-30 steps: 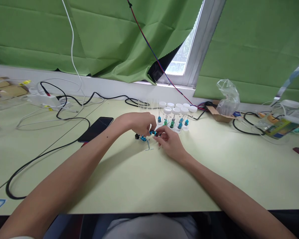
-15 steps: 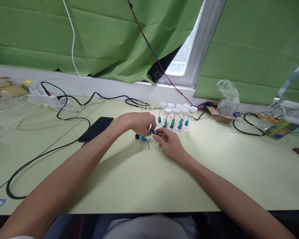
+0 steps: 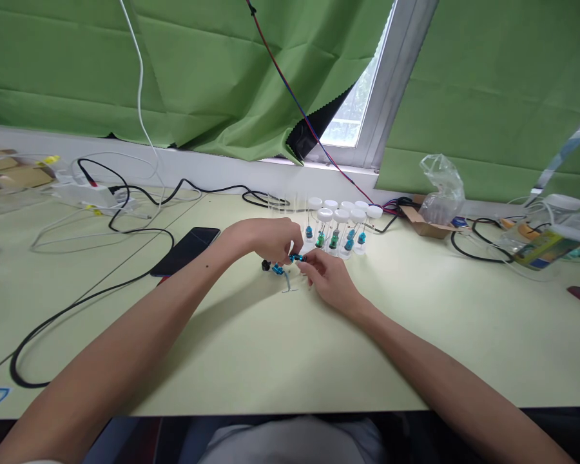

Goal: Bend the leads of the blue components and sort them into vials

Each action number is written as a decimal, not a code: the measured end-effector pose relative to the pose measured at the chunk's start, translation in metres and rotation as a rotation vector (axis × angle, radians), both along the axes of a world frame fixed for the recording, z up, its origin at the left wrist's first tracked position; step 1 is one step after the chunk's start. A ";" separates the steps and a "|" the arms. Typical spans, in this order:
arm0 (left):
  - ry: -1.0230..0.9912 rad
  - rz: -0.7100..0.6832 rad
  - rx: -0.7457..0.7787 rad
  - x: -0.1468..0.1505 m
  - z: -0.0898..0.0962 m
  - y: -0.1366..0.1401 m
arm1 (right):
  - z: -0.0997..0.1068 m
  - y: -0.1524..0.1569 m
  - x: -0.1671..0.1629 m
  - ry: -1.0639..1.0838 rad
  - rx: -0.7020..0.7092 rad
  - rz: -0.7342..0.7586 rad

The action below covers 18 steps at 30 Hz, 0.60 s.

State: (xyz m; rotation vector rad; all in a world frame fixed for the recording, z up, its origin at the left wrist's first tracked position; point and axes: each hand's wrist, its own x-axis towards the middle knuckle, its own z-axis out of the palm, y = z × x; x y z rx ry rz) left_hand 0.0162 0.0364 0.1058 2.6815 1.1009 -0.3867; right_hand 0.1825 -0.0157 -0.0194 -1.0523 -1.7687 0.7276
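Between my two hands is a small shiny blue and black part (image 3: 297, 257), too small to name. My left hand (image 3: 276, 240) reaches over from the left with its fingers pinched at the part's left end. The fingertips of my right hand (image 3: 331, 278) close on its right end. Just below my left fingers lie another blue metallic piece (image 3: 278, 269) and a small black piece (image 3: 265, 265). Thin metal pieces (image 3: 287, 281) rest on the table nearby. Several clear tubes with white caps (image 3: 341, 215) stand behind my right hand, with blue and green items inside.
A black phone (image 3: 186, 250) lies left of my left forearm. Black cable (image 3: 72, 298) loops across the table's left side to a white power strip (image 3: 84, 192). At the back right stand a cardboard box (image 3: 423, 224) with a plastic bag and a labelled jar (image 3: 548, 248).
Almost nothing differs. Both hands keep their pinch on the small blue and black part, and the view has shifted very slightly.
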 end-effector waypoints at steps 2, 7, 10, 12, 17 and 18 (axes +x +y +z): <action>0.000 0.000 -0.006 0.000 0.001 -0.001 | 0.001 -0.001 0.000 -0.022 -0.018 0.000; -0.013 0.002 -0.001 0.000 0.000 0.001 | 0.002 -0.001 0.000 -0.018 -0.015 -0.011; -0.018 0.008 -0.014 -0.001 -0.002 0.002 | 0.001 0.000 0.000 0.010 0.019 0.004; -0.016 0.002 -0.022 -0.001 -0.003 0.002 | 0.000 0.000 0.001 0.023 0.027 0.012; -0.027 0.003 -0.032 -0.001 -0.002 0.002 | -0.001 0.001 0.000 0.008 0.027 -0.008; -0.027 0.006 -0.034 -0.001 -0.002 0.002 | -0.002 0.001 0.000 -0.002 0.026 -0.008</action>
